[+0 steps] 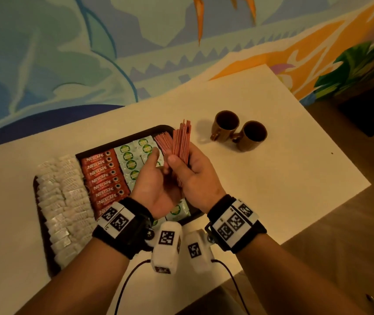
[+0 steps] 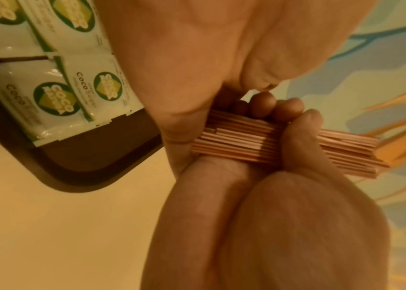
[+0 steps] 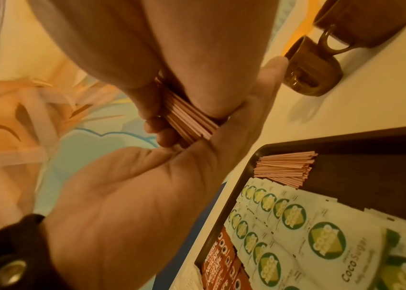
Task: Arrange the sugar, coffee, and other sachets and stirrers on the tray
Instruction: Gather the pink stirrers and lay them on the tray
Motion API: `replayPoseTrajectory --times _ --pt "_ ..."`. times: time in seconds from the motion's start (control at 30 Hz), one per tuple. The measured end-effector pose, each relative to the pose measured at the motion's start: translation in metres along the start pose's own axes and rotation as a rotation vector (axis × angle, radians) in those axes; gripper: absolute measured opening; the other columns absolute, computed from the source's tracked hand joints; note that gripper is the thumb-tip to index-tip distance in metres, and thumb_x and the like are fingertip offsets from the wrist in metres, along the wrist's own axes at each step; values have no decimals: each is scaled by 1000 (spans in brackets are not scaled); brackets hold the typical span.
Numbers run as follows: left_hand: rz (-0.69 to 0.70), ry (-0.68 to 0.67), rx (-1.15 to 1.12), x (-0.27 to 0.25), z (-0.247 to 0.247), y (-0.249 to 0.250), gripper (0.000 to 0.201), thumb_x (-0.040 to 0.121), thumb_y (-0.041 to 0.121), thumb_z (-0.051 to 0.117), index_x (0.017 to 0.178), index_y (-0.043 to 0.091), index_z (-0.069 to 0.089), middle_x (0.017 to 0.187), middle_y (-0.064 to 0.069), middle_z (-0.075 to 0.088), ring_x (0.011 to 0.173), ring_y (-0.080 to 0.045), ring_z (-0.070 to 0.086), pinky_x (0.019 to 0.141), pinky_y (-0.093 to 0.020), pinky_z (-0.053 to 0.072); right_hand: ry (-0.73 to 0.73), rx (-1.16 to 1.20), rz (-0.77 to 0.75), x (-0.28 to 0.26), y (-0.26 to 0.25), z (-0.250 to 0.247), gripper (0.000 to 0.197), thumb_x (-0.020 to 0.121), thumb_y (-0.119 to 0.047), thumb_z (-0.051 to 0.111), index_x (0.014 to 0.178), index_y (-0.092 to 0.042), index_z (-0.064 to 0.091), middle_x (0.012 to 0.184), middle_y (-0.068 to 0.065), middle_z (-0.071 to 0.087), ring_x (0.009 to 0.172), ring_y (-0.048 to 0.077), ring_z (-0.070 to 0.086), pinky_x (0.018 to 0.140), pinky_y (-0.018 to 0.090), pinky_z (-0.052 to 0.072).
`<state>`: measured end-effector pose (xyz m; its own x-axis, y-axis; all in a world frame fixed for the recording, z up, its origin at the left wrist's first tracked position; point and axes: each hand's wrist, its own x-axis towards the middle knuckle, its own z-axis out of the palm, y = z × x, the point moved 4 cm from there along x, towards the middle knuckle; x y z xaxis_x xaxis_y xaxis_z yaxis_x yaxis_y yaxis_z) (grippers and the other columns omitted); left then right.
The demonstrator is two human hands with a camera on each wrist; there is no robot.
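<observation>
My right hand [image 1: 181, 169] grips a bundle of thin red stirrers [image 1: 182, 142], standing nearly upright above the right end of the dark brown tray [image 1: 136, 135]. Its thumb and curled fingers wrap the bundle [image 2: 241, 141]. My left hand [image 1: 156, 178] is beside it with palm flat and fingers straight. In the right wrist view the bundle's lower ends [image 3: 189, 117] touch that left palm [image 3: 159, 196]. On the tray lie rows of white sachets [image 1: 65, 201], red Nescafe sachets [image 1: 104, 178], green-and-white Coco Sugar sachets [image 1: 131, 164] and another small pile of stirrers [image 1: 163, 142] in the far right corner.
Two brown mugs [image 1: 225, 125] [image 1: 253, 135] stand on the white table [image 1: 272, 183] to the right of the tray. The table's right edge drops off to a wooden floor. A painted wall rises behind the table.
</observation>
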<state>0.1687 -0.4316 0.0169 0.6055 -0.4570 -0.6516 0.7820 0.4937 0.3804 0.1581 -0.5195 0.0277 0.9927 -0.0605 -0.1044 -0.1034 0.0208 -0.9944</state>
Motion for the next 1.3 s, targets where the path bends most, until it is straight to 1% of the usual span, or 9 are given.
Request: replayPoseTrajectory --times 0.2,0.4,0.53,0.63,0.77,0.83,0.93,1.17,1.3 --pt "37 13 -65 -12 -4 5 69 101 62 32 127 10 68 127 -16 69 117 -30 67 100 -42 50 15 6 -13 -2 -9 8 37 93 -30 70 128 -21 61 111 1 71 106 22 67 100 53 53" --pt "60 65 -26 -16 -11 4 68 100 64 35 129 10 66 128 -16 68 116 -31 67 105 -45 48 -8 -66 -16 -4 0 15 34 97 -41 60 125 -20 60 91 -1 68 89 24 66 91 56 55" --pt "70 57 116 -21 -15 6 76 98 68 32 130 7 64 130 -14 64 123 -31 63 108 -47 44 -29 -106 -29 -9 4 14 10 105 -32 52 108 -25 58 80 -3 61 74 17 58 74 38 49" --pt "322 158 461 -32 -14 38 73 101 65 27 121 8 66 116 -7 68 112 -20 64 104 -43 44 -49 -128 12 -10 10 10 11 106 -29 51 115 -27 57 82 -7 59 73 11 56 70 31 48" --pt "763 151 1110 -58 14 83 64 100 67 10 139 41 54 141 30 49 127 19 41 114 -15 27 -108 -252 94 -10 26 5 9 102 -41 51 101 -33 54 79 -8 61 69 13 57 67 40 53" --pt "759 75 1403 -61 29 83 68 98 66 4 148 42 42 147 30 38 125 28 30 103 2 17 -141 -280 120 -12 26 6 12 104 -38 51 102 -27 55 78 -6 61 68 14 57 69 41 54" --pt "666 -57 1710 -53 34 64 67 101 62 6 153 34 38 160 14 34 143 10 24 111 -4 12 -187 -275 143 -15 21 8 15 107 -30 51 103 -16 55 75 -2 58 60 7 53 61 29 49" --pt "651 -105 1714 -49 23 48 57 106 54 13 150 34 43 152 21 37 138 13 27 116 -8 18 -217 -237 205 -18 27 4 16 107 -25 50 92 -19 52 72 -2 56 55 6 50 57 24 44" --pt "719 39 1522 -48 5 58 59 104 58 15 140 33 55 135 23 53 116 20 46 97 0 30 -203 -196 265 -22 35 -3 16 107 -31 50 93 -23 53 77 0 57 63 13 51 58 29 46"
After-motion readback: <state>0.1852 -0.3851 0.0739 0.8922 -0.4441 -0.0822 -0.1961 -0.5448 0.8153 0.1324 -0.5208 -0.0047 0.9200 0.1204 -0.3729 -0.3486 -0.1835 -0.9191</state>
